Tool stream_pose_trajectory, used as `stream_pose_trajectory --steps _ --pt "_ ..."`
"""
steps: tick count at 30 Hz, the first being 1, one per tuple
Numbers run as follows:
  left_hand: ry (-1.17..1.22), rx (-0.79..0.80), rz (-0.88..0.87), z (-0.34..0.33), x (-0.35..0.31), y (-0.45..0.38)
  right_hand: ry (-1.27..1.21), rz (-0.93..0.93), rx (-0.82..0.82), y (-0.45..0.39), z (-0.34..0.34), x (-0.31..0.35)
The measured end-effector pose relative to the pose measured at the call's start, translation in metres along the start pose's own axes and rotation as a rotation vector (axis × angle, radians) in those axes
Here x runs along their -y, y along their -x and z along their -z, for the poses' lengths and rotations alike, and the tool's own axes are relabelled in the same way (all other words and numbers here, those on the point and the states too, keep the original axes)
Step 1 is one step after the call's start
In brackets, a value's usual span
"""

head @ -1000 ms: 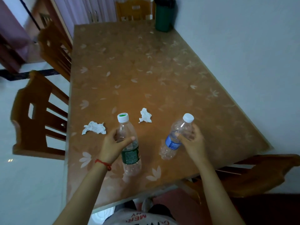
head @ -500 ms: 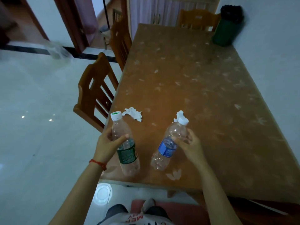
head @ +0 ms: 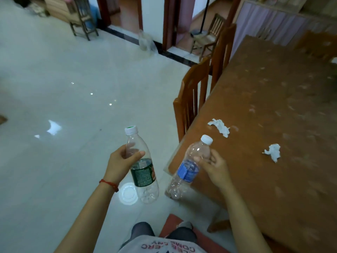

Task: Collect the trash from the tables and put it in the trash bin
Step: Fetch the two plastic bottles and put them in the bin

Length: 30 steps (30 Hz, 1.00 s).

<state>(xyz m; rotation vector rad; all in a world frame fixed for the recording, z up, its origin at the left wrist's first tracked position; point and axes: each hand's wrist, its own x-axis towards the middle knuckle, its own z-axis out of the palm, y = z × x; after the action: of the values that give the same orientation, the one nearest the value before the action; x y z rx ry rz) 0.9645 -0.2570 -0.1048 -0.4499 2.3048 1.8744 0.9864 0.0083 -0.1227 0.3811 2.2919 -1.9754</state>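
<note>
My left hand (head: 121,164) grips an empty clear bottle with a green label (head: 141,167), held upright in the air over the floor, left of the table. My right hand (head: 214,167) holds a second empty bottle with a blue label (head: 187,169), tilted, over the table's near left corner. Two crumpled white tissues lie on the brown table (head: 273,115): one (head: 219,126) near the left edge, the other (head: 272,152) to its right. No trash bin shows in this view.
Two wooden chairs (head: 193,95) stand along the table's left side. A wide pale tiled floor (head: 63,106) stretches to the left. Doorways and more chairs (head: 83,17) are at the far end. A clear plastic bag (head: 145,42) sits by the door frame.
Both bottles were lifted off the table and carried left with the view turning that way. The green bin at the table's far end has left the frame.
</note>
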Motion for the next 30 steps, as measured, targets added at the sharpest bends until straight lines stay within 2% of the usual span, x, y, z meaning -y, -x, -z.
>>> stream_pose_trajectory --steps 9,15,19,25,30 --pt "0.063 -0.220 0.051 0.126 0.045 0.038 0.048 -0.025 0.245 0.009 -0.130 0.014" --pt "0.172 -0.457 0.125 0.193 0.075 0.071 0.138 -0.004 0.498 0.012 -0.206 0.032" --pt "0.234 -0.586 0.156 0.224 0.088 0.083 0.169 0.049 0.599 0.003 -0.255 0.045" --pt "0.277 -0.722 0.190 0.260 0.098 0.063 0.223 0.088 0.758 -0.030 -0.324 0.060" --pt "0.295 -0.772 0.212 0.288 0.091 0.011 0.250 0.084 0.809 -0.081 -0.371 0.074"
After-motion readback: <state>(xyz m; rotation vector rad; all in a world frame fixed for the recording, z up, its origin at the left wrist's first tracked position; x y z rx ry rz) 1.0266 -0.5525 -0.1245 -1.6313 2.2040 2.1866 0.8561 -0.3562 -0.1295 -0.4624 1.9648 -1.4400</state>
